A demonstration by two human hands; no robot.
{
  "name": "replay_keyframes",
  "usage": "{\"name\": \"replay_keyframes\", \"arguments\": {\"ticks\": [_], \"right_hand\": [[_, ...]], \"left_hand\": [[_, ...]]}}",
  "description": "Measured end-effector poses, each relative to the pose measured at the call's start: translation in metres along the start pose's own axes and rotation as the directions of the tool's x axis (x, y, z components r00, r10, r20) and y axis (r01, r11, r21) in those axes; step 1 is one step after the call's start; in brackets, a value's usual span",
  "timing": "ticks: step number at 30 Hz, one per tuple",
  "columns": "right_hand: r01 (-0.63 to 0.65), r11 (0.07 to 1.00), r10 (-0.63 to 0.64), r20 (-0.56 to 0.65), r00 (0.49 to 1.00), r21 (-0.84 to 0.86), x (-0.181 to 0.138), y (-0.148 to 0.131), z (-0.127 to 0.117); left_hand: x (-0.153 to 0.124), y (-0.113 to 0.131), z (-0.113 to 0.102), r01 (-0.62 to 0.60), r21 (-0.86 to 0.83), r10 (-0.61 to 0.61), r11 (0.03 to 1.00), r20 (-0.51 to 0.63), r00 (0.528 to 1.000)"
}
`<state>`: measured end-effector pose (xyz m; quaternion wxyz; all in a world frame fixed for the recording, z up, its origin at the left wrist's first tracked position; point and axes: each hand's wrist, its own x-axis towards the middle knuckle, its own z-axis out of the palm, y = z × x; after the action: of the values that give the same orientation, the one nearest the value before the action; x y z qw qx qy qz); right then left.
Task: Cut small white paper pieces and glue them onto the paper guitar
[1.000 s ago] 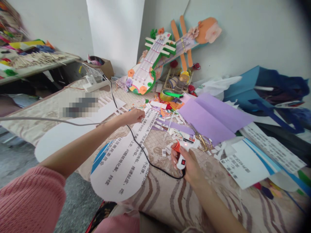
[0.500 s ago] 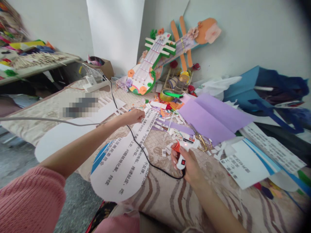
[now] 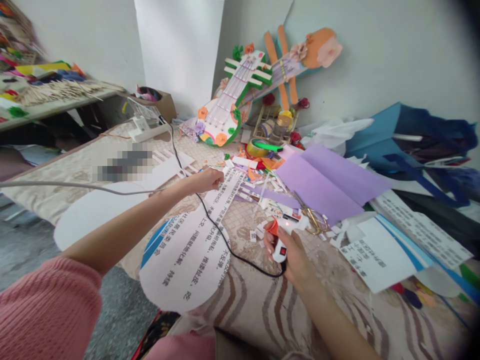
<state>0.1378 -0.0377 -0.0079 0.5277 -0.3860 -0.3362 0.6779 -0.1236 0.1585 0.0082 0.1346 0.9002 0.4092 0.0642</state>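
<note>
My left hand (image 3: 207,179) is closed, pinching the narrow upper end of a white instrument-shaped cut-out (image 3: 191,247) printed with black characters and a blue edge. The cut-out lies flat on the patterned tablecloth. My right hand (image 3: 288,254) is wrapped round the grip of a white glue gun (image 3: 284,234) with an orange trigger and a lit red switch. Its black cord (image 3: 225,239) runs across the cut-out toward a white power strip (image 3: 144,131). The gun's nozzle points at paper scraps beside gold-handled scissors (image 3: 314,217).
Purple paper sheets (image 3: 326,180) lie right of the scraps. Printed white sheets (image 3: 378,255) and blue fabric (image 3: 423,140) fill the right side. Decorated craft instruments (image 3: 240,95) lean on the back wall, with tape rolls (image 3: 258,147) in front. A white cut-out (image 3: 93,210) lies at left.
</note>
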Motion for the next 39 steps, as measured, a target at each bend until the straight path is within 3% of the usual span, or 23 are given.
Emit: {"name": "replay_keyframes", "arguments": {"ticks": [21, 31, 35, 39], "right_hand": [[-0.006, 1.0, 0.006, 0.006, 1.0, -0.007, 0.0, -0.001, 0.001], [0.017, 1.0, -0.017, 0.005, 1.0, -0.01, 0.0, -0.003, 0.002], [0.047, 0.999, -0.047, 0.003, 0.999, 0.02, 0.0, -0.007, 0.002], [0.046, 0.998, -0.045, -0.02, 0.999, 0.041, 0.0, -0.011, 0.003]], "left_hand": [[0.001, 0.003, -0.003, 0.034, -0.002, -0.034, 0.999, 0.022, 0.999], [-0.001, 0.007, -0.02, 0.054, -0.016, -0.052, 0.998, 0.111, 0.992], [-0.007, 0.026, -0.025, 0.038, -0.046, -0.039, 0.998, -0.015, 0.999], [-0.014, 0.071, -0.009, -0.069, -0.214, 0.058, 0.974, -0.057, 0.997]]}}
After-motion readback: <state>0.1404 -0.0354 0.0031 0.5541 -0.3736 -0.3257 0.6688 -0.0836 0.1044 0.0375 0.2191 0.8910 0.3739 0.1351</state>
